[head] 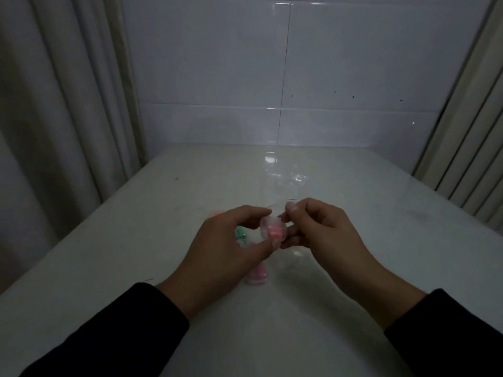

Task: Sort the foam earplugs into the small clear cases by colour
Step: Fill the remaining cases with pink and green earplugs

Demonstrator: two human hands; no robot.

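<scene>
Hands raised over tabletop (353, 240): your left hand (217, 248) and right hand (321, 229) both pinch small clear case (273, 230) holding pink earplugs, fingers curled narrow, likely steadying it for closing. Green earplugs (241, 233) wait below.

A dim, underexposed picture with a grey-blue cast. Small bright glare spots sit on the glossy tiled wall (272, 108) and the shiny white table (270, 159). Edges bend outward from the wide lens. Detail is soft and grainy throughout.
</scene>
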